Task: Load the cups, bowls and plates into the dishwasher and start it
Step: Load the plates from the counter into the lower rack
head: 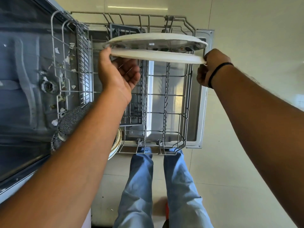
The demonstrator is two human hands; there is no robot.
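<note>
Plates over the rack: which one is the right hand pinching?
The lower plate; the right hand pinches its rim. The upper plate sits tilted above it, its far edge clear of that hand.
</note>
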